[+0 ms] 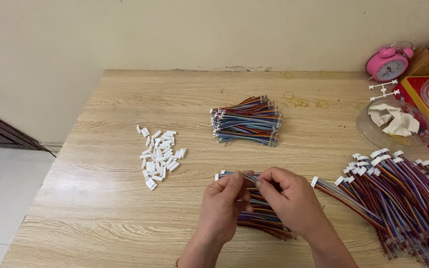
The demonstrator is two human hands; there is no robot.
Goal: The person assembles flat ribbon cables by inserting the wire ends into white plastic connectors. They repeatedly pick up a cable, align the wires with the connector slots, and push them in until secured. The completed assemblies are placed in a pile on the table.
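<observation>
Head view: both hands meet at about 6 o'clock over the wooden desk [125, 213]. The left hand [224, 198] has its fingers pinched closed on a short multicoloured wire harness [234, 174] whose white end points toward 9 o'clock; the right hand [286, 196] is likewise closed, its fingertips gripping the same harness just beside the left thumb. Under the hands lies a small bundle of loose wires [264, 221], partly hidden by them.

Judging how far the work has come: at 3 to 4 o'clock a large heap of finished harnesses [398, 198] with white plugs fitted spreads out, so much seems done. At 12 o'clock, well apart from the hands, a neat stack of bare wire sets [247, 121] waits, and at 9 o'clock a scatter of white connector housings [157, 154] lies unused, so a fair share appears left.

The desk is light wood-grain laminate, set against a plain cream wall [175, 30]. A few rubber bands [301, 101] lie near 1 o'clock. At 2 o'clock stand a pink alarm clock [388, 63], a clear plastic tub [373, 130] holding crumpled white paper, and a red box [413, 89] at the edge of view. Pale floor [1, 198] shows off the desk at 8 o'clock.
</observation>
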